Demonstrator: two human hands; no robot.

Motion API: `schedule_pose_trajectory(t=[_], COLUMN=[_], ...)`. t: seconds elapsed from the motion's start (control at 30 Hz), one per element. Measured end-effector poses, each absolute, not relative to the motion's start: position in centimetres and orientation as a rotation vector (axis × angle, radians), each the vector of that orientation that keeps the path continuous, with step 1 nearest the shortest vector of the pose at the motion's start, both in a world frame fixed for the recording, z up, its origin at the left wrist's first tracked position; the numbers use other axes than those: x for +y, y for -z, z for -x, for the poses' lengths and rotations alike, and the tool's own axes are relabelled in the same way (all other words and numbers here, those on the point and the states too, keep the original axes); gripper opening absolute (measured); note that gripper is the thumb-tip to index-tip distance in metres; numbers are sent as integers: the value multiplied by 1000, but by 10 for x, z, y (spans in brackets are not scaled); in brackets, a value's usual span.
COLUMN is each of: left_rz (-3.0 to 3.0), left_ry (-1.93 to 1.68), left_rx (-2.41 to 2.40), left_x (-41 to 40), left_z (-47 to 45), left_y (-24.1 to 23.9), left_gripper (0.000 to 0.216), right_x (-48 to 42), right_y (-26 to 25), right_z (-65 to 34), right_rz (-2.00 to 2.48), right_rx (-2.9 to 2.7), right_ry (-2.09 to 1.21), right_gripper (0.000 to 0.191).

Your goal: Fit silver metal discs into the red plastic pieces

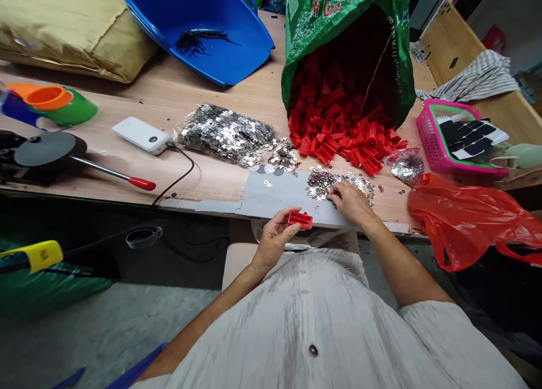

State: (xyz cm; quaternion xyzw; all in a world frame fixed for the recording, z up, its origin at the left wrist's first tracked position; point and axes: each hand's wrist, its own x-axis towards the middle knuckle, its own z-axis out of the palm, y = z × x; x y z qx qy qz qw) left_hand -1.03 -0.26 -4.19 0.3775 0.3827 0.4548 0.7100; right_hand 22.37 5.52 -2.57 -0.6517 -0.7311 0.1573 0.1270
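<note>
My left hand [273, 239] grips a small red plastic housing [300, 219] just off the table's front edge, its hollow side facing up. To the right, my right hand [351, 202] reaches into a pile of small metal pieces [320, 184] on a grey sheet [271, 200]. Its fingertips are pinched together at the pile; whatever lies between them is too small to make out. Beyond the pile, many more red housings [334, 135] spill from the mouth of a green woven sack [349, 16].
A clear bag of metal pieces [224, 132] lies left of the pile. Farther left are a white power bank [141, 135] with a cable and a red-tipped lever [141, 183]. A blue scoop [203, 16] stands behind. At right are a pink basket [432, 146] and a red plastic bag [461, 225].
</note>
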Motion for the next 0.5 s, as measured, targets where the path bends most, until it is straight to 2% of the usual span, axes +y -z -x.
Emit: schedule_pose_trajectory(t=[0.3,0.5], left_rz=[-749,-642], left_ry=[-1032,-1019], left_rx=[814,751], left_x=[4,5], left_z=[2,-2], left_y=[32,27], left_gripper=[53,51], right_x=[32,13], right_y=[1,-2], right_z=[-211,-188], right_rz=[1437,1336], right_rx=[-1890,-1794], right_ry=[-906,-984], right_gripper=[12,14])
